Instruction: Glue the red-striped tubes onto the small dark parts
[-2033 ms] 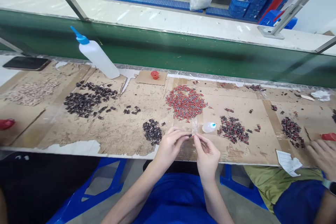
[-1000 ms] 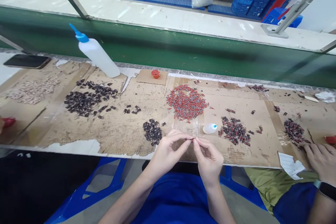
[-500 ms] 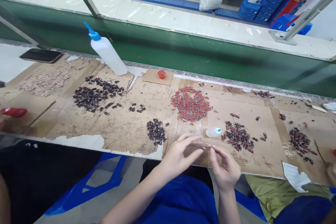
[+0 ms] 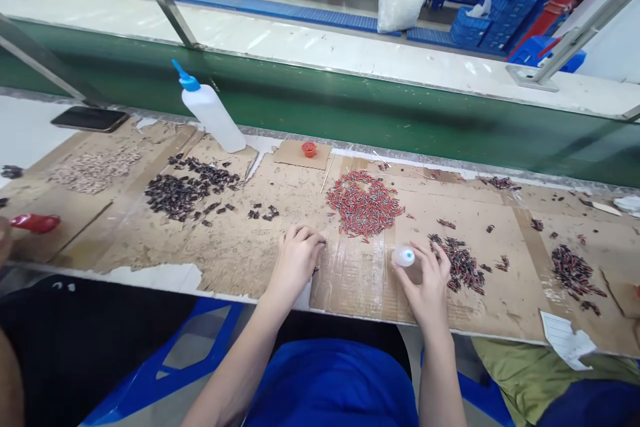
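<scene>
My right hand (image 4: 425,273) has its thumb and fingers around a small translucent bottle (image 4: 401,256) with a pale blue tip. Right beside those fingers lies a pile of small red-and-black parts (image 4: 463,265). My left hand (image 4: 297,255) is over the small heap of black parts, fingers bent down and drawn together. It covers nearly all of that heap, and what the fingertips hold is hidden. Between and beyond both hands spreads a larger pile of thin red-and-grey pieces (image 4: 364,205).
Cardboard (image 4: 240,247) covers the bench. Farther left are a black parts pile (image 4: 180,190), a tall blue-tipped bottle (image 4: 215,119), pale pieces (image 4: 97,170) and a phone (image 4: 90,119). A red cap (image 4: 309,149) sits at the back. Co-workers sit on both sides.
My hands have parted from the small piece they were handling together. The left moved left onto the black heap; the right moved up and took hold of the small bottle.
</scene>
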{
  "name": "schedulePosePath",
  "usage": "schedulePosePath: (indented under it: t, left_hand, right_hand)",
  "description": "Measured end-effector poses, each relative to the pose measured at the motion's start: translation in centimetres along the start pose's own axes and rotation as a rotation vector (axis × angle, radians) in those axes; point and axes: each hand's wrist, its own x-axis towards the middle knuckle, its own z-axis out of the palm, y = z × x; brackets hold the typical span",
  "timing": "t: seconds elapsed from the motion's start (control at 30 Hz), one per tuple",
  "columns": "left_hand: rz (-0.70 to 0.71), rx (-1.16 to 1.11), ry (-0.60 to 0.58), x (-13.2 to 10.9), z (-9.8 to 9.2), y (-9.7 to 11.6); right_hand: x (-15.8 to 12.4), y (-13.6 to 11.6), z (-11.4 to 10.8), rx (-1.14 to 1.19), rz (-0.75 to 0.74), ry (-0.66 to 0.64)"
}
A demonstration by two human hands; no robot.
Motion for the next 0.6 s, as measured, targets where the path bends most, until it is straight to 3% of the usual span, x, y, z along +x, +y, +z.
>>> schedulePosePath:
  t: [0.1,0.27,0.43,0.6]
  left_hand:
    - [0.061,-0.088,-0.043,-0.3,0.6,1.2]
    - [0.131,-0.158,-0.081,-0.7,2.3,3.2]
    - [0.102,-0.206,-0.097,-0.7,2.9,3.0]
    - [0.068,-0.219,-0.098,-0.5,2.6,2.6]
  right_hand:
    - [0.0,-0.5,0.3,0.183,0.055,-0.034]
    - [-0.7,-0.6,0.1,0.407,0.3,-0.058]
    - [-0.4,-1.3,0.0,0.517,0.297,-0.002]
    - [0.3,-2.3,0.7,0.691,0.406,0.095]
